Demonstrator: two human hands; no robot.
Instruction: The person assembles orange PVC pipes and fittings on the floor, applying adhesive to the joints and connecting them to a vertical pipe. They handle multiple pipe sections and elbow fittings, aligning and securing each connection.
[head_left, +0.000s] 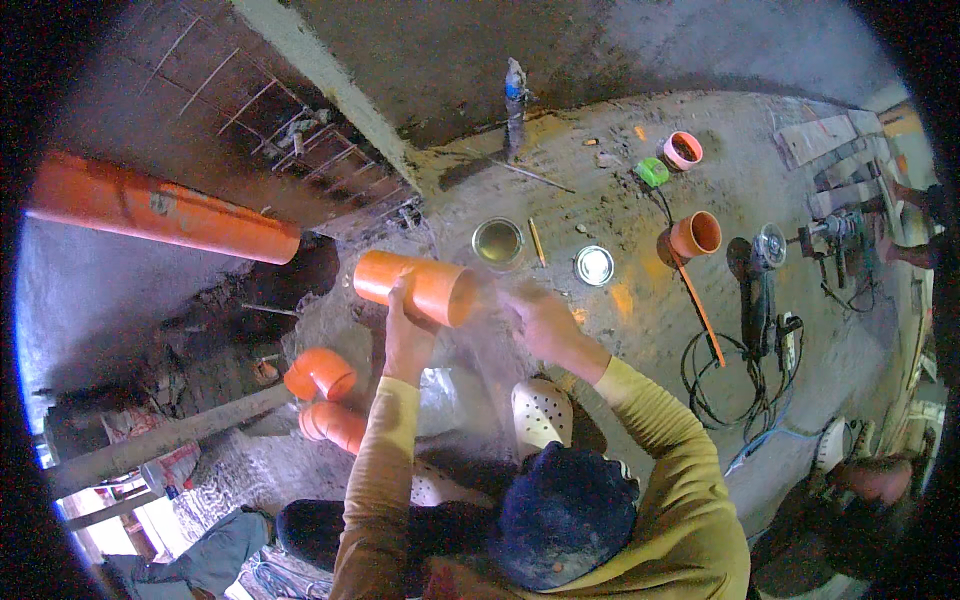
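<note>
A short length of orange plastic pipe (430, 291) is held up off the ground in my left hand (408, 330), whose fingers wrap around it from below. The pipe's open end points right. Just past that end, my right hand (550, 325) is smeared by motion; its fingers and anything in them cannot be made out. Beyond the hands stand an open round tin (498, 243) and a shiny round metal lid or tin (594, 265), with a thin yellowish stick (537, 242) between them. Two orange pipe elbows (320, 373) lie left of my left forearm.
A long orange pipe (165, 210) runs in from the left. To the right are an orange pipe offcut (697, 235), an orange strip (703, 322), an angle grinder (764, 295) with coiled cable, and a drill-like tool (835, 235). A bottle (515, 80) stands by the wall. Other people are at the right edge.
</note>
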